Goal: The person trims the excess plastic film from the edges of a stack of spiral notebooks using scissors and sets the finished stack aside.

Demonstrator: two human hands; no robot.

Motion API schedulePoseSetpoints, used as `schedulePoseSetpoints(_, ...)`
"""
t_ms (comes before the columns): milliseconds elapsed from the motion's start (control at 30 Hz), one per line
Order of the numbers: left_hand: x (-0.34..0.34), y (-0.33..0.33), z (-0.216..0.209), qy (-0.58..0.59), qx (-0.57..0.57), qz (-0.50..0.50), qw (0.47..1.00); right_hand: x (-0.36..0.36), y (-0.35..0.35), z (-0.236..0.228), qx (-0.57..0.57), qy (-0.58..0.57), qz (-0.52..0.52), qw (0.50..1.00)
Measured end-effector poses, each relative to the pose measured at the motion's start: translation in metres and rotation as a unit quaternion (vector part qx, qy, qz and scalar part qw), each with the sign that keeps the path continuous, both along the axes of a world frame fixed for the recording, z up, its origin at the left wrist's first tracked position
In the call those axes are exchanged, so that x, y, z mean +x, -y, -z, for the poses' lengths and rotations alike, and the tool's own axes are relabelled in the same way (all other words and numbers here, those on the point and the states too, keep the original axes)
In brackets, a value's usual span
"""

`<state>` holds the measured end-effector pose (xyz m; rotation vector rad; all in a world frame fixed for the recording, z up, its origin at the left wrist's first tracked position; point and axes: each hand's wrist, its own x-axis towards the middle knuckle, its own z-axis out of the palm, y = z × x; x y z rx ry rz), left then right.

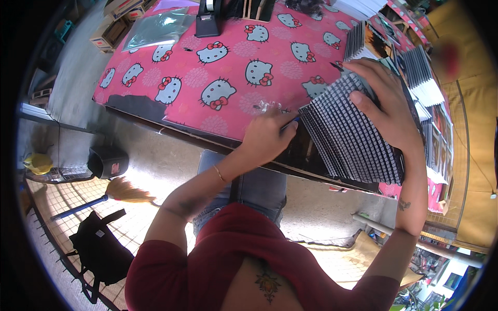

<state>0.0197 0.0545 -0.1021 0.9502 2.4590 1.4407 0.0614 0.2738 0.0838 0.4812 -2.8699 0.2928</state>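
A stack of wire-bound books (348,136) sits at the table's near right edge, its black coil spines fanned in slanted rows toward me. My right hand (386,106) lies over the stack's far right side, thumb and fingers spread across it and pressing against the coils. At the stack's left corner is my left hand (265,136), its fingers closed around a thin blue tool (293,123). Most of that tool is hidden by the fingers, so I cannot make out its kind. A small clear plastic scrap (270,105) lies just beyond the left hand.
The table wears a pink cartoon-cat cover (233,78), torn at its left edge. A black tape dispenser (208,23) and clear plastic sheets (155,30) stand at the back. More bound books (423,72) line the right. A broom (124,192) and black bin (107,161) are at lower left.
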Motion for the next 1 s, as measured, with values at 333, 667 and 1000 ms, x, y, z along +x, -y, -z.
schedulePoseSetpoints(333,-0.003,-0.002,0.009,0.365,0.075,0.005,0.928,0.000,0.000,0.000,-0.006,0.004,-0.003,1.000)
schedulePoseSetpoints(667,-0.003,-0.002,-0.001,0.551,0.201,-0.016,0.810,0.002,-0.001,0.000,-0.003,-0.005,0.002,1.000)
schedulePoseSetpoints(1000,0.011,-0.007,0.009,-0.124,-0.045,-0.023,0.991,0.001,0.002,-0.001,-0.003,-0.002,-0.002,1.000)
